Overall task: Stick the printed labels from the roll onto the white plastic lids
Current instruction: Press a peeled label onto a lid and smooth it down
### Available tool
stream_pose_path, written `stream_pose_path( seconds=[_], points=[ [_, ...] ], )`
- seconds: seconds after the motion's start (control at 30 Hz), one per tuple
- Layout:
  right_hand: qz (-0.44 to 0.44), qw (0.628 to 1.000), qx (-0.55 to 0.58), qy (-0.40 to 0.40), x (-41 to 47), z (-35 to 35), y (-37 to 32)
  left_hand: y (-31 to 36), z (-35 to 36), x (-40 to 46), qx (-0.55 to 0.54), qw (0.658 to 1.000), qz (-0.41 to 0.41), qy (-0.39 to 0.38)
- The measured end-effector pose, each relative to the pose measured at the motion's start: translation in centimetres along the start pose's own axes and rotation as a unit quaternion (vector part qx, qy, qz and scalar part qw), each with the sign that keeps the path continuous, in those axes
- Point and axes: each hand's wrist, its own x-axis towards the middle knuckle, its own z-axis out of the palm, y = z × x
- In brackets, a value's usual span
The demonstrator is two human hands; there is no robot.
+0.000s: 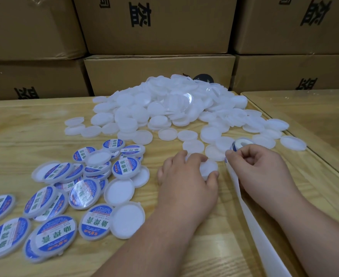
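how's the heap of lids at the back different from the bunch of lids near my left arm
The back heap is plain white; most of the left bunch carry blue printed labels. The back heap is piled high and holds far more lids; the left bunch lies spread low, only partly overlapping. Both are the same round white plastic lids on the wooden table.

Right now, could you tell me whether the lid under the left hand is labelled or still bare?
Bare, as far as it shows: the lid gripped by the left hand is plain white. The hand hides much of it.
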Motion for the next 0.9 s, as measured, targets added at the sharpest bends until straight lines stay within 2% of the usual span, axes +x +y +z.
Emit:
stream_pose_path(
  seconds=[0.4,0.63,0.9],
  points=[
    [-0.005,1.000,-0.014,-0.013,-0.01,-0.07,0.10,0.03,-0.13,-0.01,-0.075,0.995,0.053,0.038],
    [-0.017,0.999,-0.025,-0.023,-0.07,-0.17,0.06,-0.01,-0.29,0.02,-0.191,0.979,0.049,0.046],
    [-0.018,0.999,-0.017,-0.026,-0.09,-0.14,-0.02,0.32,-0.80,0.00,-0.230,0.965,0.098,0.083]
  ],
)
